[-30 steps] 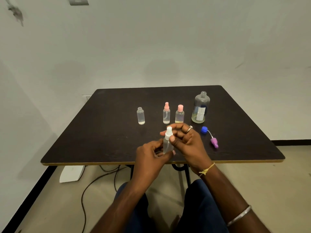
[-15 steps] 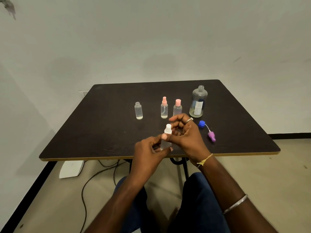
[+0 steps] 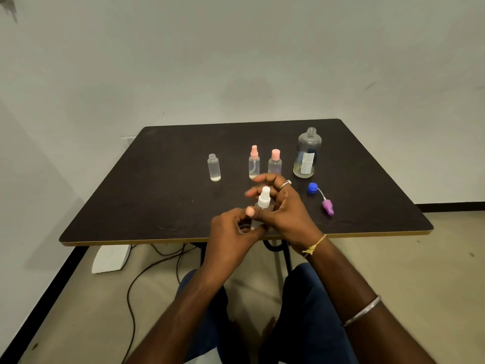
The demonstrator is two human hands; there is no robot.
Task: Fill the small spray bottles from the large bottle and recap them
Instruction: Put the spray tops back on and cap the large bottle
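Over the near edge of the dark table (image 3: 162,206), my left hand (image 3: 231,232) grips the body of a small clear spray bottle with a white spray cap (image 3: 263,199). My right hand (image 3: 286,208) is at the cap, thumb at its base and fingers spread behind it. Further back stand an uncapped small bottle (image 3: 214,168), two small bottles with pink tops (image 3: 254,162) (image 3: 274,162), and the large open bottle (image 3: 307,155) holding a little liquid. A blue cap (image 3: 312,188) and a purple spray head (image 3: 327,207) lie to the right.
A white wall stands behind the table. Under the table, cables (image 3: 147,269) run across the floor beside a white box (image 3: 111,258). My knees in dark blue trousers (image 3: 309,298) are below the table's front edge.
My right hand's fingers have opened out behind the white cap, and my thumb has slid down to its base. The left hand keeps its hold on the bottle.
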